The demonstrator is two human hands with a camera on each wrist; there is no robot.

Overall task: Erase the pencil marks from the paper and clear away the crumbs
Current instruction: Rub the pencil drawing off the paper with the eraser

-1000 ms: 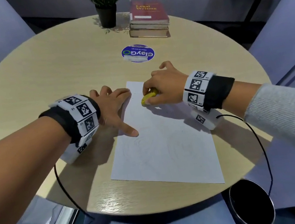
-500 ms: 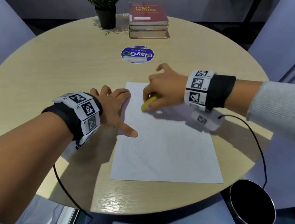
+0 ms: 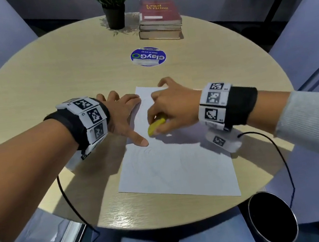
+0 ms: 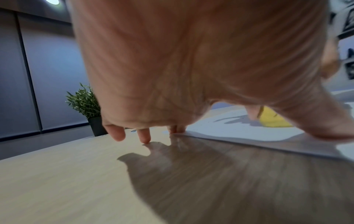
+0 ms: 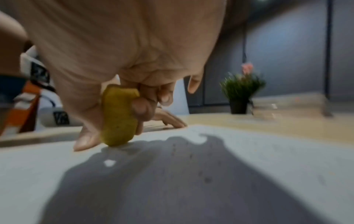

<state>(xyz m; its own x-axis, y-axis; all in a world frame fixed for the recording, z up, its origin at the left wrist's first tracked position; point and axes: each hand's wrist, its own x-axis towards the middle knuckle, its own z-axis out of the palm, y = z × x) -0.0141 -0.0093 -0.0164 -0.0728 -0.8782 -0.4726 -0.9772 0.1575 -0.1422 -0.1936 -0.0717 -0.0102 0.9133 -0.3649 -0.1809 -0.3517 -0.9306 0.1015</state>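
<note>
The sheet of paper (image 3: 173, 160) lies flat on the round counter (image 3: 42, 81), faint pencil lines remaining on its near half. The yellow eraser (image 3: 155, 126), pinched in the right hand (image 3: 173, 108), has travelled nearer along the sheet since a second ago; erasing is judged ongoing. Dark crumbs (image 5: 203, 174) are uncleared. The left hand (image 3: 124, 118), fingers spread, pins the paper's left edge. The black bin (image 3: 273, 220) beside the counter shows only a dark interior; contents indeterminable.

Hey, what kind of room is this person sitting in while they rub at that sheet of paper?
Probably an office meeting nook or study corner. A round wooden table carries a stack of books, the top one titled Legal Writing, and a small potted plant, with plain grey partition panels behind.
</note>
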